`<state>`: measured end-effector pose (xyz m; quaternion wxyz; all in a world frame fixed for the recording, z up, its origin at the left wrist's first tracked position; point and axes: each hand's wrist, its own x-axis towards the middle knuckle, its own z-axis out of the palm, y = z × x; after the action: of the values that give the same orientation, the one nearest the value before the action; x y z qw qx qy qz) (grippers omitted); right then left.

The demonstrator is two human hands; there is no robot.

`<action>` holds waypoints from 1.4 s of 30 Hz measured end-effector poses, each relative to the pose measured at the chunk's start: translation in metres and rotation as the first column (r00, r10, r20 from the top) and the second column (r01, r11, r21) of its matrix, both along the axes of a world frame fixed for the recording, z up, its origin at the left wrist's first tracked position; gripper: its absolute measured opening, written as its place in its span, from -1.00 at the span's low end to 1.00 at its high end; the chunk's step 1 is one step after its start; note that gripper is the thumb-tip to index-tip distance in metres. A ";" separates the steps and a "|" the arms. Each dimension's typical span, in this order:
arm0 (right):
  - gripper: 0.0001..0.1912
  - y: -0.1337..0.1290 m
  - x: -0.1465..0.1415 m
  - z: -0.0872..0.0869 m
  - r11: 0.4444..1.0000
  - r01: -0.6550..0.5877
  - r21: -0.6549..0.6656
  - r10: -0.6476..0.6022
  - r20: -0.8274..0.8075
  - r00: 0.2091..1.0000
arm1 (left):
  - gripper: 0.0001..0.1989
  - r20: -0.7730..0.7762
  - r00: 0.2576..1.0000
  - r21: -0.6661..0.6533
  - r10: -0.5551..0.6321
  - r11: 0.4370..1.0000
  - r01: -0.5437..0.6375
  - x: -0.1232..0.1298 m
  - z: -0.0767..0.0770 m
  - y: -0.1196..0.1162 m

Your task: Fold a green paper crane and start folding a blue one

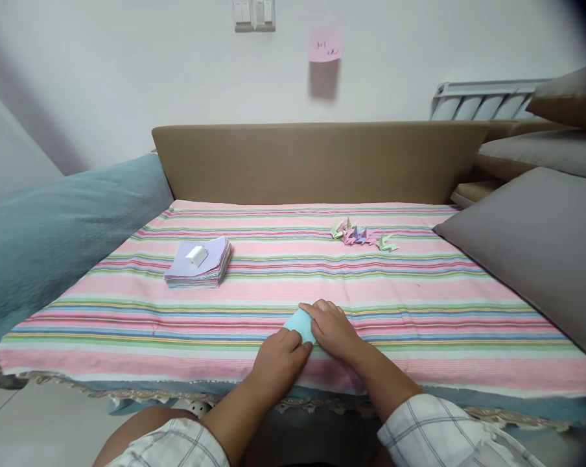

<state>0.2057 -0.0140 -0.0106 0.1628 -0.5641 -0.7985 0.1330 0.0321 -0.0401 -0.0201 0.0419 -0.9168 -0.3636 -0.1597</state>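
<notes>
Both hands worked at the near edge of a striped cloth [419,305]. Left hand [279,360] and right hand [334,329] pressed a light blue paper [301,324] flat between them, fingers on top. A stack of coloured paper [199,264] with a small white object [196,255] on it lay far left. Folded paper pieces [358,235] clustered far right, well apart. Grey cushion [536,246] beside.

The only writing in view is on a pink sticky note [325,45] stuck to the white wall, at the top of the frame right of center. It carries a few handwritten marks, too small and blurred to read.
</notes>
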 end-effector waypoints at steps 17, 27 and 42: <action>-0.76 -0.004 0.002 -0.003 0.995 -0.045 0.090 0.058 -0.155 0.986 | -0.78 -0.039 0.987 -0.055 0.158 0.986 -0.160 -0.042 0.022 0.032; -0.76 -0.004 0.000 -0.009 0.993 -0.022 0.118 0.038 -0.134 0.990 | -0.69 0.164 0.941 -0.250 0.296 0.935 -0.251 -0.049 0.027 0.035; -0.75 -0.008 -0.002 -0.010 0.985 -0.035 0.166 0.061 -0.153 0.986 | -0.86 0.272 0.897 -0.330 0.348 0.909 -0.253 -0.033 0.024 0.032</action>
<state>0.2040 -0.0218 -0.0202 0.2678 -0.5172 -0.8047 0.1152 -0.0008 -0.0078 0.0039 -0.1273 -0.8060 -0.5232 -0.2458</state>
